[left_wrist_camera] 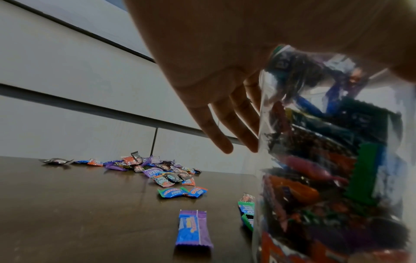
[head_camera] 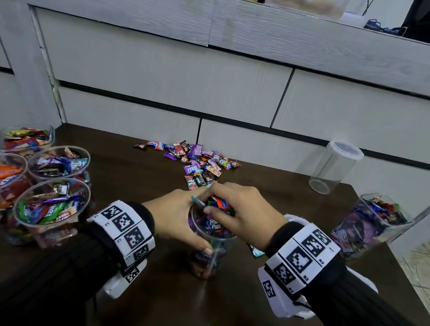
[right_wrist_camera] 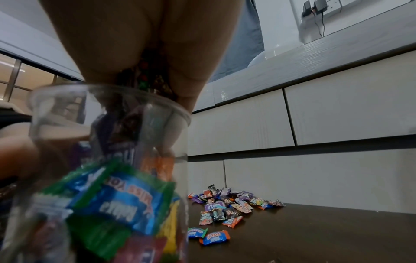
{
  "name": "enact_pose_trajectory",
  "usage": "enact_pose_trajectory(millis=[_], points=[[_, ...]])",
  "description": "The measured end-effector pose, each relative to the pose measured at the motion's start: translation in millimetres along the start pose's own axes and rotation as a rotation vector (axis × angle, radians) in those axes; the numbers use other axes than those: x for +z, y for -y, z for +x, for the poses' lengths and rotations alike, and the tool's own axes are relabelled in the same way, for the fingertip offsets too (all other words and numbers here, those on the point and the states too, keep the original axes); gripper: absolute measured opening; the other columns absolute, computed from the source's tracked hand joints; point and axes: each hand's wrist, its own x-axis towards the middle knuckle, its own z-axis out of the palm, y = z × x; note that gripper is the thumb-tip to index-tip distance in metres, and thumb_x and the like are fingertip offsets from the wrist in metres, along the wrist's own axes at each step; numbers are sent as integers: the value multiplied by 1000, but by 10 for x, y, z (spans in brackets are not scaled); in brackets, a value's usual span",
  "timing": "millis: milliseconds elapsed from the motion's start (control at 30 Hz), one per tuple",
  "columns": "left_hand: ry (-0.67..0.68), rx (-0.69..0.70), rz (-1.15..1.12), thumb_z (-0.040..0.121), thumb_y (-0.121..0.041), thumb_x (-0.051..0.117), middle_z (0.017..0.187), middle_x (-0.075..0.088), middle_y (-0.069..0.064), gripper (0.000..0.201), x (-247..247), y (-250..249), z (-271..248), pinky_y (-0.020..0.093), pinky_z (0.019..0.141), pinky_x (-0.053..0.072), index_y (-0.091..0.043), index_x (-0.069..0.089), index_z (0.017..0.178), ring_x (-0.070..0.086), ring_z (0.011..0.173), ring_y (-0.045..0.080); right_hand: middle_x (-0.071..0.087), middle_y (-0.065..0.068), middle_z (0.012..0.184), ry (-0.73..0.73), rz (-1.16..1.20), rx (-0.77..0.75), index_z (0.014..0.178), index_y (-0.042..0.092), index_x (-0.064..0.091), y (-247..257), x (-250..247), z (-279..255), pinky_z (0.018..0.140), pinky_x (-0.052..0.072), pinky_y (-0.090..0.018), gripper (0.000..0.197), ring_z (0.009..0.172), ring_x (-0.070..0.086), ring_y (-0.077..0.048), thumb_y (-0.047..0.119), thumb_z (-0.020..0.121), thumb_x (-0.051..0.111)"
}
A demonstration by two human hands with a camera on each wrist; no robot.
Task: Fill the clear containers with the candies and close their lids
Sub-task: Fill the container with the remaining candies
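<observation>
Clear plastic container (head_camera: 209, 247) at desk (head_camera: 137, 284) centre, nearly full, lid not on. Left hand (head_camera: 174, 217) wraps its wall, grip clamped; right hand (head_camera: 239, 215) presses a bunch of candies (head_camera: 219, 203) into the mouth, fingers curled on them. At 12 o'clock, a loose pile (head_camera: 194, 163) remains. At 9 o'clock, four open filled tubs (head_camera: 50, 204); at 2 o'clock, a lidded empty jar (head_camera: 335, 167); at 3 o'clock, one filled jar (head_camera: 366, 226). Judgement: filling mostly done, lids outstanding.

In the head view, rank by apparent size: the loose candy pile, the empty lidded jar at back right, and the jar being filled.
1. Loose candy pile, widest spread.
2. Empty lidded jar.
3. Jar being filled, partly hidden by the hands, so ranks 2 and 3 are unsure.
</observation>
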Motion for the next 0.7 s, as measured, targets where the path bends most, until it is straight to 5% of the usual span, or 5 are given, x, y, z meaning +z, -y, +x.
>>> enact_pose_trajectory(millis=[133,467,600,700], points=[[53,-65,-31,46,-53,88,115,63,-17,84,-2,45,10,24,95,50,-52,41,114,60,109,-4,56,-3,106,35,-65,41,102,17,67,-13,-4,17,84,43,-25,20,96,56,-17,25,84,69],[82,-84,-35,59,-37,91,126,59,-14,108,-9,28,0,23,101,45,-36,25,143,56,116,-1,62,2,105,70,72,130,110,21,51,7,3,69,82,48,-28,38,95,58,-13,37,82,70],[46,-72,-22,59,-37,92,120,62,-16,99,-3,36,2,18,97,46,-36,32,138,57,111,-5,56,10,89,33,118,183,108,25,42,7,29,73,64,39,-12,42,71,53,2,45,81,68],[42,-76,-41,56,-37,92,120,62,-16,92,3,27,2,25,98,48,-38,39,131,58,111,-3,53,9,89,30,24,95,96,19,54,-14,34,56,67,36,-10,31,74,50,-2,38,79,73]])
